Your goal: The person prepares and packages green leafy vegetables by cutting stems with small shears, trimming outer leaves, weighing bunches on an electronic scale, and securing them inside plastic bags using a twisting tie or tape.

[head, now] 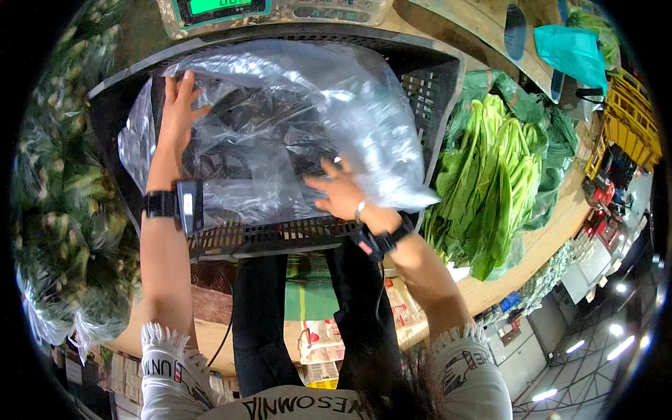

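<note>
A large clear plastic bag (367,131) lies spread inside a black plastic crate (294,247) in front of me. Its left part looks flat, while the right side puffs up along the crate's wall. My left hand (181,113) rests on the bag's left part with the fingers apart. Over the lower right of the bag is my right hand (338,191), slightly blurred, fingers spread; whether it touches the film I cannot tell. Both wrists carry black straps with small devices. Through the film only dark crate surface shows.
Right of the crate, leafy green vegetables (488,184) lie on a green plastic bag (562,136). A digital scale (278,16) stands beyond the crate. Bagged greens (68,210) are heaped at left. Farther right are a teal bag (569,52) and yellow crates (632,121).
</note>
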Demonstrator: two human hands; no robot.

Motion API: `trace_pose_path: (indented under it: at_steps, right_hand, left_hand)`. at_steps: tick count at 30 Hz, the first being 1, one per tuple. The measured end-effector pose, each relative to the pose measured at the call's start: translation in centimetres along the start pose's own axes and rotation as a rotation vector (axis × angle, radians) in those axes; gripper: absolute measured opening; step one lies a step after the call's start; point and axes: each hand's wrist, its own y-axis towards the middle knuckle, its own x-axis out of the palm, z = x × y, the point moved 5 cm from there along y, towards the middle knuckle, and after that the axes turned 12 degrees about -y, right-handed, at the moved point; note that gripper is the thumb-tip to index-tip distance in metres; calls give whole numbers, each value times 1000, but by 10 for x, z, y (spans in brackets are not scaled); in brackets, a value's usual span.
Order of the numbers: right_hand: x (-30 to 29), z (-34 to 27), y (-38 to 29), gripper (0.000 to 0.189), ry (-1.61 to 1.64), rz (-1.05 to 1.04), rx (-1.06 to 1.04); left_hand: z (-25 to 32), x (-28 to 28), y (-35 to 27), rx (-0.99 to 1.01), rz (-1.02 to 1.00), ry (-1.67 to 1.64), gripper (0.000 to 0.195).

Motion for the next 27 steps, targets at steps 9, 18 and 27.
trace_pose_path:
  at_steps: [9,18,27]
  right_hand:
    - [-128,-33,-15,52,1557,-246,-1024]
    - [-92,41,29,72,1859,227,134]
    - [-137,142,-200,22,105,290,423]
  left_hand:
    - [-21,4,-56,632,-244,937,54]
    - [-104,-45,-33,189,-500,1177,66]
    - [27,62,-213,-487,-740,371,34]
